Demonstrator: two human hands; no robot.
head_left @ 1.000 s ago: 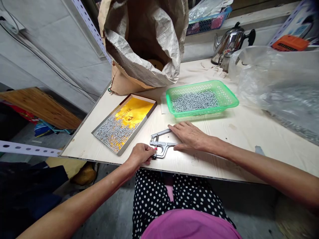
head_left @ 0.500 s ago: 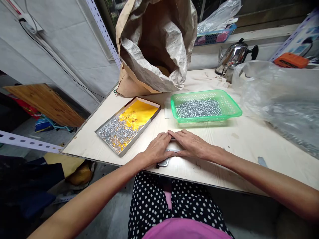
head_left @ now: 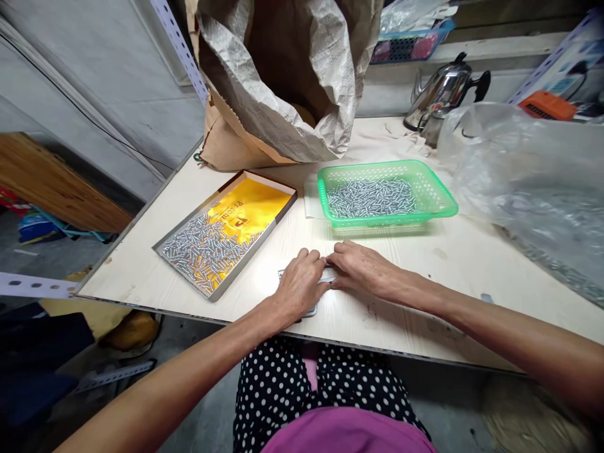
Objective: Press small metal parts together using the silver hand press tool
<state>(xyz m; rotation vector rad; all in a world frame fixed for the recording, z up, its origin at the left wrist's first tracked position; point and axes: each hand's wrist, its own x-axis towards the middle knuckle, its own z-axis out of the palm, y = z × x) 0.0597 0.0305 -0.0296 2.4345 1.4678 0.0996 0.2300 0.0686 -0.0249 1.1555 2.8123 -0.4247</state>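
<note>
Low over the table's front edge, my left hand [head_left: 301, 284] has its fingers curled down on a flat grey metal piece [head_left: 328, 274]. From the other side my right hand [head_left: 362, 268] grips the same piece with thumb and fingers pinched. The fingertips of both hands nearly meet. Most of the metal piece is covered; bits of it show between the hands, left of my left hand and below it. Whether a small part is held in the fingertips, I cannot make out.
A shallow tray [head_left: 218, 296] of small silvery metal pins [head_left: 201, 248] lies to the left on the table [head_left: 377, 327]. Behind my hands stands a green basket [head_left: 391, 221] with more pins. A large paper sack [head_left: 245, 141], a metal kettle [head_left: 438, 94] and a clear plastic bag [head_left: 528, 157] stand around.
My hands have drawn slightly apart at the fingertips, and the fingers of my left hand are more curled. The view has shifted slightly; tray and basket appear unmoved on the table.
</note>
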